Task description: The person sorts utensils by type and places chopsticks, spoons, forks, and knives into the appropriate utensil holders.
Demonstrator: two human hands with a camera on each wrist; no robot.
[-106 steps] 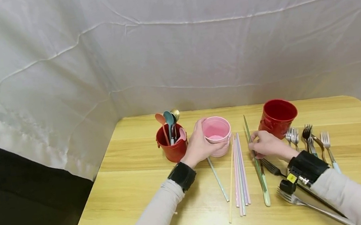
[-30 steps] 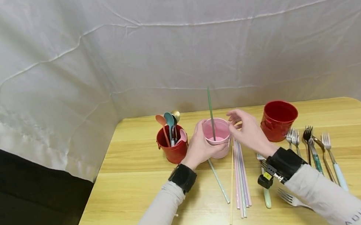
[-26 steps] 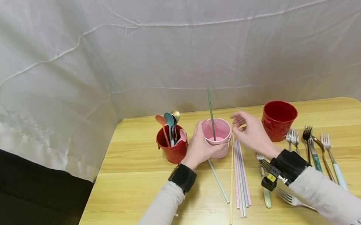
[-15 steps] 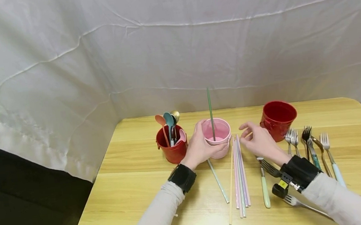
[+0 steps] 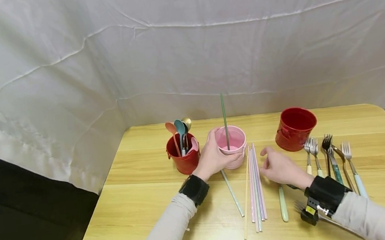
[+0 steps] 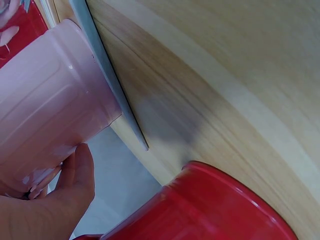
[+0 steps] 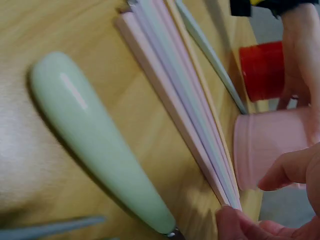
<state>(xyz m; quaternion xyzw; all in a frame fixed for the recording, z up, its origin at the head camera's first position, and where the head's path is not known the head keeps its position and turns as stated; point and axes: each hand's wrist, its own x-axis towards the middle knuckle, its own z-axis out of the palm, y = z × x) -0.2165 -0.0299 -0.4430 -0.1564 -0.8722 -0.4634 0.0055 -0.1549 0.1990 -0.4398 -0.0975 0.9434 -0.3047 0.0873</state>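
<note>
My left hand (image 5: pixel 214 159) grips the pink bucket (image 5: pixel 234 163) by its left side, fingers round the wall. Inside it, green chopsticks (image 5: pixel 225 120) stand upright. My right hand (image 5: pixel 283 169) is low over the table, just right of a bundle of pastel chopsticks (image 5: pixel 256 192). In the right wrist view its thumb and fingers are apart, with fingertips right at the thin ends of the chopsticks (image 7: pixel 180 90). A yellow chopstick (image 5: pixel 247 205) lies along the bundle's left. A pale blue chopstick (image 5: pixel 232 192) slants out from near the pink bucket.
Left of the pink bucket stands a red bucket (image 5: pixel 185 165) of spoons (image 5: pixel 180 126). Another red bucket (image 5: pixel 287 141) stands at back right, with several forks (image 5: pixel 348 153) before it. A pale green handle (image 5: pixel 283 206) lies below my right hand. A grey cloth (image 5: pixel 185 57) hangs behind the table.
The green chopsticks, earlier in my right hand over the table, now stand in the pink bucket. My right hand has let go and moved back right and down. The left hand stays.
</note>
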